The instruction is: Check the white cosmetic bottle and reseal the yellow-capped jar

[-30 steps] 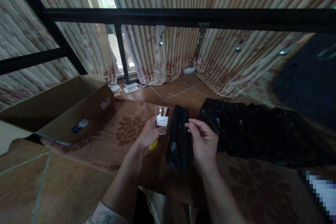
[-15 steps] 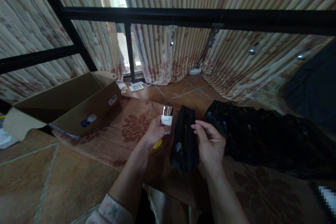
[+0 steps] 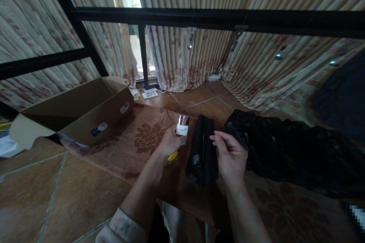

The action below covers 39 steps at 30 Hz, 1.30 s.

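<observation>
My left hand [image 3: 172,141] is closed around a small white bottle [image 3: 181,130] with a shiny silver cap, held upright. Just beneath that hand, a small yellow object [image 3: 173,155] shows in part; its kind is unclear. To the right of the bottle lies a black zip pouch [image 3: 196,148], lengthwise, with a narrow gap along its top. At the pouch's right edge, the thumb and forefinger of my right hand [image 3: 231,156] are pinched together. The pouch's edge appears to be between those fingertips. What is inside the pouch is too dark to see.
An open cardboard box [image 3: 111,115] stands at the left on the patterned brown cloth [image 3: 148,136]. A crumpled black plastic bag [image 3: 279,152] stretches along the right. Behind are a black metal frame [image 3: 171,19], long curtains [image 3: 182,60] and small printed papers [image 3: 149,94] on the tiled floor.
The whole view has shifted slightly, so everything sits a little farther right. Both hands keep the same grip and place relative to the bottle and pouch.
</observation>
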Available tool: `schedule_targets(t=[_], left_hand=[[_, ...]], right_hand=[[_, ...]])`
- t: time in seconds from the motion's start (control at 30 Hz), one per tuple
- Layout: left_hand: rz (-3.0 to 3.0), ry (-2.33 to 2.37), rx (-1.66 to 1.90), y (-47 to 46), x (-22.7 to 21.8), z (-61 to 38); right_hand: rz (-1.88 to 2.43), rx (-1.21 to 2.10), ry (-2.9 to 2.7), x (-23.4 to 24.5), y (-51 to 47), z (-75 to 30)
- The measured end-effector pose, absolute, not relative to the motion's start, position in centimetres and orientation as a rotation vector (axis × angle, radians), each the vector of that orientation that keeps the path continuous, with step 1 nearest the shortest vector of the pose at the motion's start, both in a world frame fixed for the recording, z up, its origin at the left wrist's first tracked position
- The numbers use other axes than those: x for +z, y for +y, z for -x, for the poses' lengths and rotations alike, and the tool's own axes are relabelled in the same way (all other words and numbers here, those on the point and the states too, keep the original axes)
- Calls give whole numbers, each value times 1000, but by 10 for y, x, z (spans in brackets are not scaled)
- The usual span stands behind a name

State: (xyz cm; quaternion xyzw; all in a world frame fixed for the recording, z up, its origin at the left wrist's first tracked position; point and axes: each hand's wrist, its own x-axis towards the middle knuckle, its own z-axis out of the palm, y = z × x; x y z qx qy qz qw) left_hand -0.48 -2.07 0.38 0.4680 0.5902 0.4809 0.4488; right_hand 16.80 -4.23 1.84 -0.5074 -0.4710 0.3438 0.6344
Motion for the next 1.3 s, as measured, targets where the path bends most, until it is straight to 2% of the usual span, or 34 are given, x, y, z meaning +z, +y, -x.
schedule_targets(t=[0.43, 0.93, 1.3], left_hand=[[-1475, 1793, 975, -22, 9, 7], [-1605, 1801, 880, -23, 9, 8], [-1846, 1674, 1102, -26, -2, 5]], right_hand=[[1166, 783, -1088, 18, -43, -168], [1179, 786, -1087, 20, -44, -168], [1174, 791, -1101, 20, -44, -168]])
